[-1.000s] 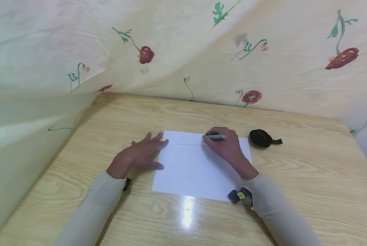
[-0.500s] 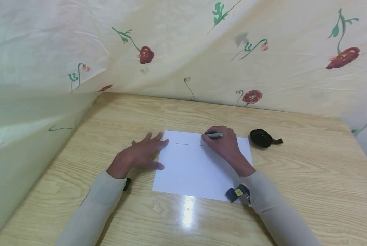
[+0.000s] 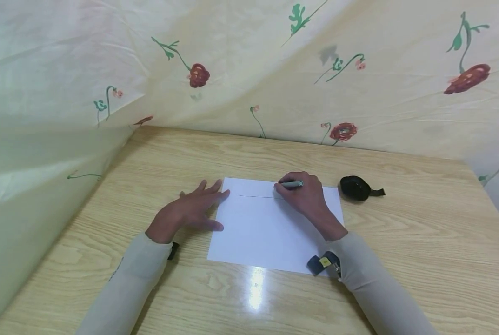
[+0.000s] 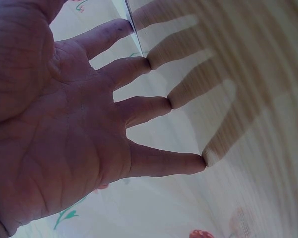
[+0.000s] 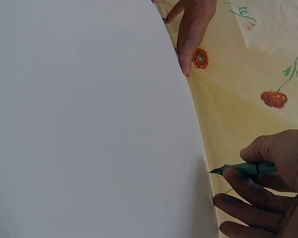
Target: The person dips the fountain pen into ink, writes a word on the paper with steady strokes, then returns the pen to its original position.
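A white sheet of paper lies on the wooden table in the head view, with one thin dark line across its upper part. My right hand pinches a grey-green pen between thumb and fingers over the upper right of the sheet. In the right wrist view the pen's dark pointed tip is right at the paper's surface. At the sheet's left edge, my left hand has its fingers spread. The left wrist view shows its fingertips on the glossy tabletop, the uppermost one at the paper's edge.
A small black pan-shaped dish with a short handle stands just right of the sheet. Cream cloth printed with flowers hangs behind the wooden table and along its left side. A dark strap device sits at my right wrist.
My right hand and the pen have shifted slightly left and up since a second ago, then stayed almost still. The left hand and the paper have not visibly moved.
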`<action>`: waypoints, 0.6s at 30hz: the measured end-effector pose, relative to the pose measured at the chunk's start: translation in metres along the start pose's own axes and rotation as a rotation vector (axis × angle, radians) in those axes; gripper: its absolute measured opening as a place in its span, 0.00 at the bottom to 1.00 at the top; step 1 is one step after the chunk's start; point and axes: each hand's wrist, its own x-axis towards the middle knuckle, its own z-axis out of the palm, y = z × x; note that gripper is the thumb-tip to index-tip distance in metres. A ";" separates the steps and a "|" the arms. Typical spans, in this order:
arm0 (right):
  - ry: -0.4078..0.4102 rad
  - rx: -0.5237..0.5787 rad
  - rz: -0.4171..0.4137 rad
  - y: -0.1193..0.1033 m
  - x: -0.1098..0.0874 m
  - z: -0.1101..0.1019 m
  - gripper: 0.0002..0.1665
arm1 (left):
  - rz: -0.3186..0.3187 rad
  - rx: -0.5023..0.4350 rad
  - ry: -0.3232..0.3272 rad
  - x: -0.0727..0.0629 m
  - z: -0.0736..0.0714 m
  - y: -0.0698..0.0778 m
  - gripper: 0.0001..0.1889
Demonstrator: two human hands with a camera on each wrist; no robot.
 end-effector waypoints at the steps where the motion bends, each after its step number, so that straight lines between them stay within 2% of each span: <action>1: -0.001 0.000 -0.001 0.000 0.000 0.000 0.09 | 0.000 0.001 -0.001 0.000 0.000 0.000 0.49; 18: 0.013 0.003 -0.040 0.002 -0.001 -0.002 0.08 | -0.004 0.020 0.002 0.001 -0.001 0.003 0.49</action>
